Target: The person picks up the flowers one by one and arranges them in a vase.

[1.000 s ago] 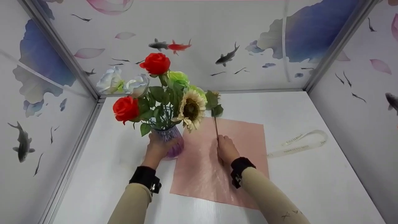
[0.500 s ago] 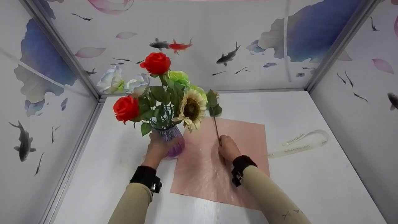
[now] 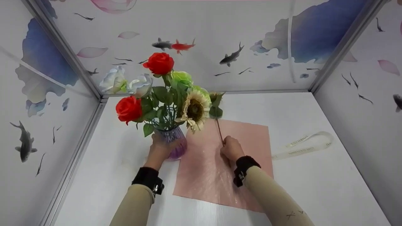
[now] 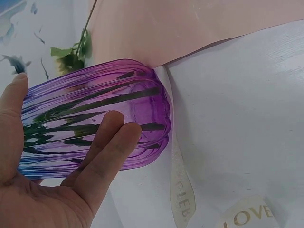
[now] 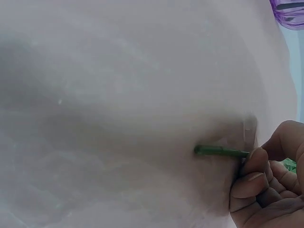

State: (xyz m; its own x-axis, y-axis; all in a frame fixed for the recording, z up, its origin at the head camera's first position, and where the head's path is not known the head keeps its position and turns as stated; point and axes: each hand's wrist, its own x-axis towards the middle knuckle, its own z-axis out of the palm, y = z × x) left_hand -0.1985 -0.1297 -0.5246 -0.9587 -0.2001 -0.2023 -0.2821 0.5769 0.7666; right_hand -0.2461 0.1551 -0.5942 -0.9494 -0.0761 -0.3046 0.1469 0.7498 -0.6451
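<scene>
My left hand (image 3: pixel 160 146) grips a ribbed purple-blue glass vase (image 3: pixel 178 145), thumb on one side and fingers round the other. In the left wrist view several green stems show through the vase (image 4: pixel 118 104). Out of its mouth rise red roses (image 3: pixel 159 63), pale blue-white blooms (image 3: pixel 113 80), green blooms (image 3: pixel 182 78) and a cream sunflower (image 3: pixel 194 108). My right hand (image 3: pixel 232 149) pinches the thin stem of a single leafy flower (image 3: pixel 216 111) over the pink sheet. The cut end of that green stem (image 5: pixel 221 151) sticks out past my fingers in the right wrist view.
Pink wrapping paper (image 3: pixel 201 175) lies flat on the white table (image 3: pixel 314 188), right of the vase. A looped, lettered translucent ribbon (image 3: pixel 301 150) lies to the paper's right. Another lettered ribbon (image 4: pixel 183 199) shows by the vase base. Printed walls (image 3: pixel 201 25) close in the back and sides.
The single flower in my right hand has turned slightly, so its head and leaves face differently. My left hand keeps its hold on the vase, which stays in place.
</scene>
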